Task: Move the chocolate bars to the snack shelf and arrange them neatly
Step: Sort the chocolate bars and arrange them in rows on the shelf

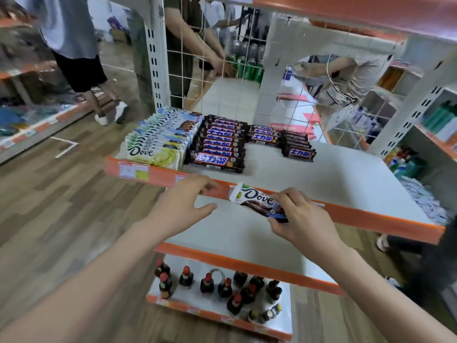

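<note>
Head view: our right hand (303, 219) pinches 1 Dove bar (257, 200) by its end, freeing the label for alignment; left hand (183, 201) hovers released.

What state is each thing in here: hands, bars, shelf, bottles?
Left hand: open, holding nothing, hovering at the shelf edge.
Right hand: grips the dark Dove bar.
Dark Dove bar: held, not yet on the shelf.
Pale Dove bars: lined up in a row.
Snickers bars: lined up in rows.
Top shelf: partly filled.
Bottles: upright, bottom shelf.
</note>
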Demonstrator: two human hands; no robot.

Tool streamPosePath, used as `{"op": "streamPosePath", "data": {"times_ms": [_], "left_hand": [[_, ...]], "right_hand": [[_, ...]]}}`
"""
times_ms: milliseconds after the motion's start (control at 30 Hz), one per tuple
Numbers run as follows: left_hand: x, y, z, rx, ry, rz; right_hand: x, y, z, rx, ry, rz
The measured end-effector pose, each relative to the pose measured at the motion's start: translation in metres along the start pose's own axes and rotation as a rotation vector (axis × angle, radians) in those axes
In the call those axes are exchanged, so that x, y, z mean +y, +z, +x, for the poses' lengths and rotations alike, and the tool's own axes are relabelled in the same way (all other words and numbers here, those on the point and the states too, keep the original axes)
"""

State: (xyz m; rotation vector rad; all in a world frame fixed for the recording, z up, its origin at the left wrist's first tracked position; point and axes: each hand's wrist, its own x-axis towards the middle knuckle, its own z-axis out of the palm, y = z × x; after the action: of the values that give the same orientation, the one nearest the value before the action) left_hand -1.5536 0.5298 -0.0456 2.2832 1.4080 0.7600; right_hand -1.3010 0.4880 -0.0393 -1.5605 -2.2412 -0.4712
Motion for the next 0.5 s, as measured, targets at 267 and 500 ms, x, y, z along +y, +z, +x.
{"op": "streamPosePath", "data": {"times_ms": [267,500], "left_hand": [[-0.045,-0.054,0.009,0.01,0.01,-0.024],[-0.094,-0.106,0.023,0.04,0.014,0.014]], "right_hand": [[-0.05,0.011,0.051,-0.092,-0.017,-0.005],[-0.096,0.027,0.108,-0.215,-0.032,0.018]]}}
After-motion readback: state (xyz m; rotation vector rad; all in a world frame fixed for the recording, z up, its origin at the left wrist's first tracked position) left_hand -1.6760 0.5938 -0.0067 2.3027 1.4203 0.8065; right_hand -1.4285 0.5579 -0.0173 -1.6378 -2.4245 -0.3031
